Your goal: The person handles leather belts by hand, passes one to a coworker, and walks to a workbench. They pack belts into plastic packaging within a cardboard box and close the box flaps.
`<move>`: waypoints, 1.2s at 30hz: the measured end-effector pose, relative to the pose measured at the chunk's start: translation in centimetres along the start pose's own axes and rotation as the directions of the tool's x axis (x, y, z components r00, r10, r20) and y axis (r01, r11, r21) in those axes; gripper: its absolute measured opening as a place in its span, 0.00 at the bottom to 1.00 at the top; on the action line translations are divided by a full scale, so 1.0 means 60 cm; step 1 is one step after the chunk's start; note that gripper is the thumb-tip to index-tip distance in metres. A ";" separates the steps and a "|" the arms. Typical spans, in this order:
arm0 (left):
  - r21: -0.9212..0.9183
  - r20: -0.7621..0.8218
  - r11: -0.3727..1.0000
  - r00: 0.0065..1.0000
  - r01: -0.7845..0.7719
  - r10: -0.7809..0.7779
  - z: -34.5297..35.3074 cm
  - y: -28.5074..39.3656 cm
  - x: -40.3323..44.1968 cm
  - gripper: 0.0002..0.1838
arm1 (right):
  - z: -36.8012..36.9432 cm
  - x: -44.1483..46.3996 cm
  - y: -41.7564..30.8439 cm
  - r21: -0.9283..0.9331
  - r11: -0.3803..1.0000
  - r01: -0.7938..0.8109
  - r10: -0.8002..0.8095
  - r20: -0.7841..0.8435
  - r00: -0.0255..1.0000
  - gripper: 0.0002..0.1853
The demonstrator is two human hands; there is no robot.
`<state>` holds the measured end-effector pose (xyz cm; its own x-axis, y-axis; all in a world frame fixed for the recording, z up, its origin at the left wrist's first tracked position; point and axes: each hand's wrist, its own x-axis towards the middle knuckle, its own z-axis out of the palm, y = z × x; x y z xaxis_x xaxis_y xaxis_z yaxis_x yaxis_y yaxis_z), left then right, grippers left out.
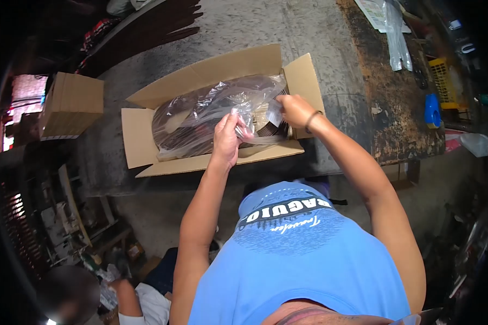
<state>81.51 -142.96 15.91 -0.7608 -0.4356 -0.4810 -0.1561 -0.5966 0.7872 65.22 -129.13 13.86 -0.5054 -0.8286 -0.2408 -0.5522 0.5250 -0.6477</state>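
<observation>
An open cardboard box [222, 65] lies on the dark worktop with its flaps spread outward. Inside it is a clear plastic bag [211, 100] over dark brown, ridged items [271, 129] that look like stacked thin pieces. My left hand [228, 140] is over the near side of the box, thumb and fingers closed on a gathered part of the bag. At the box's right end, my right hand [299, 114] has its fingers curled down beside the brown items and a pale translucent piece [275, 112]. What those fingers grip is hidden.
Another cardboard box [73, 103] stands at left. On the right are a blue tape dispenser-like object [432, 111], a yellow crate [443, 84] and a hanging plastic strip [397, 43]. Another person [146, 303] in a white sleeve is at lower left, beyond the worktop's near edge.
</observation>
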 end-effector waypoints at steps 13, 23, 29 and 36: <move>0.219 0.254 0.960 0.960 -0.172 0.114 -0.038 0.028 -0.026 0.13 | 0.129 0.193 0.020 -0.411 0.907 -0.094 0.107 0.008 0.994 0.14; 0.779 0.627 -0.126 0.750 -0.615 0.211 -0.052 0.054 0.068 0.39 | -0.076 -0.025 -0.014 0.085 0.985 -0.148 0.160 -0.172 0.972 0.16; 0.593 0.803 -0.302 0.574 -0.746 0.157 0.035 -0.102 0.240 0.18 | -0.035 -0.125 0.067 0.182 0.955 -0.236 0.290 -0.381 0.878 0.36; 0.734 0.675 -0.154 0.684 -0.661 0.277 0.084 -0.117 0.308 0.12 | -0.037 -0.138 0.054 0.219 0.873 -0.435 0.486 -0.332 0.808 0.24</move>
<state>65.37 -143.43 3.43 -0.9888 -0.0084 0.1492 0.0650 0.8749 0.4799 66.16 -120.15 15.36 -0.8973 -0.3497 -0.2693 -0.1170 0.7767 -0.6189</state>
